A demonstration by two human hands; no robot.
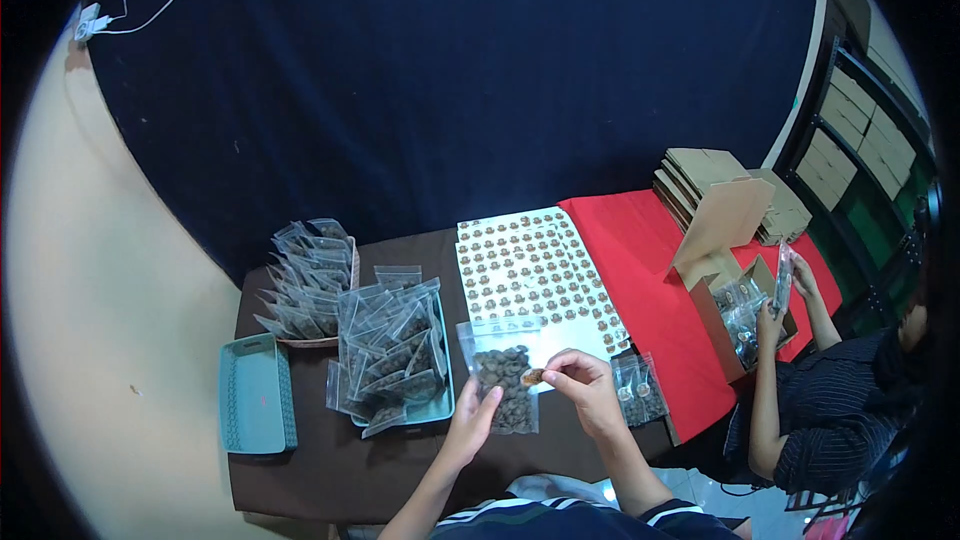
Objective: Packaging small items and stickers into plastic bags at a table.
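My left hand (474,420) grips the lower left edge of a clear zip bag (501,382) filled with dark, flat, roundish pieces. Between the thumb and fingers of my right hand (589,390) is a small brown sticker (532,376), held over the right side of the bag's front. Behind the bag lie sheets of round stickers (517,270), printed in rows, with a bare white part close to my right hand. Just right of that hand, two or so filled bags (639,390) with stickers on them lie on the brown table (315,480).
Filled bags crowd a teal basket (448,390) and a wicker basket (354,262). Another teal basket (255,394) stands at the left edge. On the red cloth (630,262), a co-worker (832,405) holds a bag above an open carton (712,330); folded cardboard boxes (705,172) are stacked behind.
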